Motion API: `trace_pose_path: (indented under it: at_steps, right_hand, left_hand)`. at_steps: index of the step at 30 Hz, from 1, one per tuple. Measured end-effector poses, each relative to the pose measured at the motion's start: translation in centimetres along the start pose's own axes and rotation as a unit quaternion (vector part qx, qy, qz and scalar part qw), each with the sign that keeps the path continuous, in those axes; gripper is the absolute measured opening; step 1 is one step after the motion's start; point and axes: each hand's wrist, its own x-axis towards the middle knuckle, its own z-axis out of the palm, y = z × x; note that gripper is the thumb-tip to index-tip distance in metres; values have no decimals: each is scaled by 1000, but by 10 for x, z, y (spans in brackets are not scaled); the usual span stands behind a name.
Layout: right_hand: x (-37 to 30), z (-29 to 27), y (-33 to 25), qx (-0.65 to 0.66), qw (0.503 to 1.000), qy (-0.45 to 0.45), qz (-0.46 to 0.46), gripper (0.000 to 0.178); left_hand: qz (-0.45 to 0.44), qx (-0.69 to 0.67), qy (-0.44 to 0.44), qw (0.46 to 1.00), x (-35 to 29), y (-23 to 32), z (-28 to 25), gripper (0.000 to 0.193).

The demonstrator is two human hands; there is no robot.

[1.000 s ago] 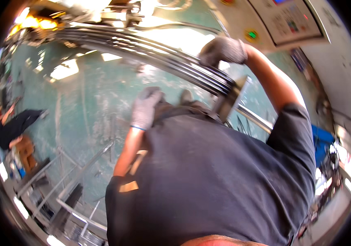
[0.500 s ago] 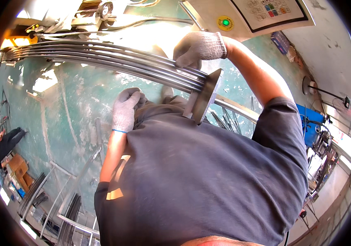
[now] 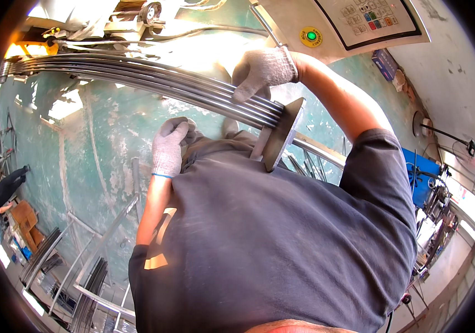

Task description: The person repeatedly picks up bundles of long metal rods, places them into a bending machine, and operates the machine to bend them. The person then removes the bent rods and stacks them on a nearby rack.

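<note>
A bundle of long, thin metal rods (image 3: 154, 83) runs from the far left to an upright flat metal plate (image 3: 284, 135) in front of my body. My right hand (image 3: 265, 69), in a grey knit glove, is closed over the rods a little short of the plate. Its thumb lies across the top of them, while the other fingers are partly hidden behind. Below the bundle, beside my dark trousers, my left hand (image 3: 171, 145) wears a matching glove. Its fingers are curled in against the thumb, and nothing shows in them.
A control panel (image 3: 373, 19) with a lit green button (image 3: 311, 36) stands beyond my right hand. Metal frame racks (image 3: 101, 244) holding dark rods (image 3: 90, 288) are at lower left. Another person (image 3: 7, 188) is at the far left. A metal rail (image 3: 320, 151) extends right of the plate.
My right hand has shifted slightly left, and its thumb now stretches down over the rods. The left hand stays nearly still. The person at far left has moved slightly further left.
</note>
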Motion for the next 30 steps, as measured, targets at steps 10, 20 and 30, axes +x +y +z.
trace_pose_path:
  at_steps: [10, 20, 30]
  right_hand:
    - [-10, -1, -11, -95, 995, -8, 28, 55]
    - [-8, 4, -30, -12, 999, -1, 43, 45]
    - [-1, 9, -42, 26, 998, 20, 53, 33]
  left_hand:
    - [168, 233, -23, 958, -15, 25, 6, 32]
    - [9, -33, -14, 999, -11, 13, 2, 31]
    - [16, -21, -8, 1000, -21, 5, -3, 32]
